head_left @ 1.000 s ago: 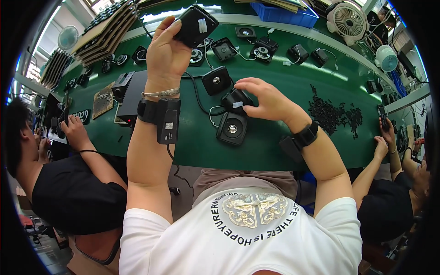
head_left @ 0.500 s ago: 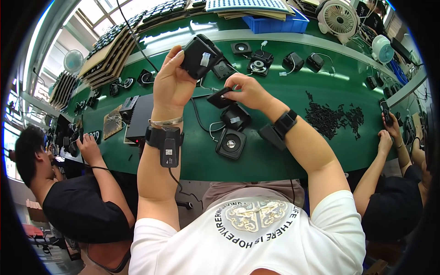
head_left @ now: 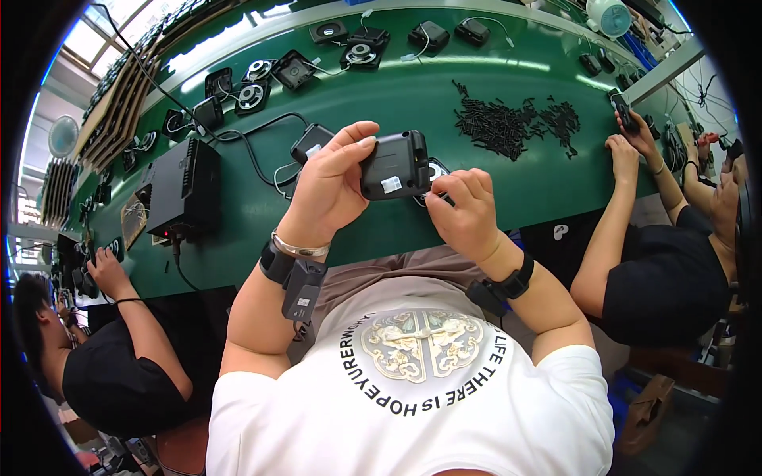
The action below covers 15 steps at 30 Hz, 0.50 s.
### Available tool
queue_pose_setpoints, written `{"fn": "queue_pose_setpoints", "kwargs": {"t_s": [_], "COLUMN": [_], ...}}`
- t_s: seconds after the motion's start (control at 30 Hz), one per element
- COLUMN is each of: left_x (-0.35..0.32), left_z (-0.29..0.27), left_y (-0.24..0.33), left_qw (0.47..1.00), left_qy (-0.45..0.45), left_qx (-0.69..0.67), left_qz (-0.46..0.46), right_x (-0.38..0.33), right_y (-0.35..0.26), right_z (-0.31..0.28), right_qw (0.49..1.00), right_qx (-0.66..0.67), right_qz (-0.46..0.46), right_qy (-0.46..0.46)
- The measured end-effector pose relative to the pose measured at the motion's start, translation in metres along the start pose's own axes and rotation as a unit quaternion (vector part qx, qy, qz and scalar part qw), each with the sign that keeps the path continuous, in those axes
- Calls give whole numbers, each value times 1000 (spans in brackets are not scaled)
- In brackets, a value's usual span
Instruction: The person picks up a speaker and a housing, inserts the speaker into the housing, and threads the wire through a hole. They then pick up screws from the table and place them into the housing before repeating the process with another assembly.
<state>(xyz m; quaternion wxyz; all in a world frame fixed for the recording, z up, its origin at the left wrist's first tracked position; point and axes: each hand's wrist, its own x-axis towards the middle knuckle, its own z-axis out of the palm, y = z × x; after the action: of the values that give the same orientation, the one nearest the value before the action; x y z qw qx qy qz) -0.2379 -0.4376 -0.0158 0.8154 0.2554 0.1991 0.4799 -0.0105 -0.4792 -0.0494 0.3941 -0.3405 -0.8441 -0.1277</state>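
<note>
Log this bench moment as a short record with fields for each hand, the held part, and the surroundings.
left hand: grips the black module from its left side, thumb on top
right hand: fingertips at the module's lower right corner
module: lifted off the green table, small white label on its near face
black box: on the table to the left, cables attached
screws: loose dark pile at the right, beyond the hands
other parts: small round-centred units along the far edge
co-workers: one person on each side, both handling small parts
</note>
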Motion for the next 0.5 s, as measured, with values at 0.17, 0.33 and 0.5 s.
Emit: {"fn": "queue_pose_setpoints", "kwargs": {"t_s": [0.17, 0.33, 0.5], "left_x": [0, 3, 11], "left_z": [2, 4, 29], "left_y": [3, 23, 20], "left_qw": [999, 988, 971], "left_qy": [-43, -125, -71], "left_qx": [27, 81, 219], "left_qz": [12, -33, -60], "right_x": [-25, -32, 31], "right_y": [-16, -14, -8], "right_z": [6, -8, -53], "right_qw": [998, 991, 965], "right_qx": [45, 114, 255], "right_qz": [53, 69, 62], "right_qy": [4, -21, -12]}}
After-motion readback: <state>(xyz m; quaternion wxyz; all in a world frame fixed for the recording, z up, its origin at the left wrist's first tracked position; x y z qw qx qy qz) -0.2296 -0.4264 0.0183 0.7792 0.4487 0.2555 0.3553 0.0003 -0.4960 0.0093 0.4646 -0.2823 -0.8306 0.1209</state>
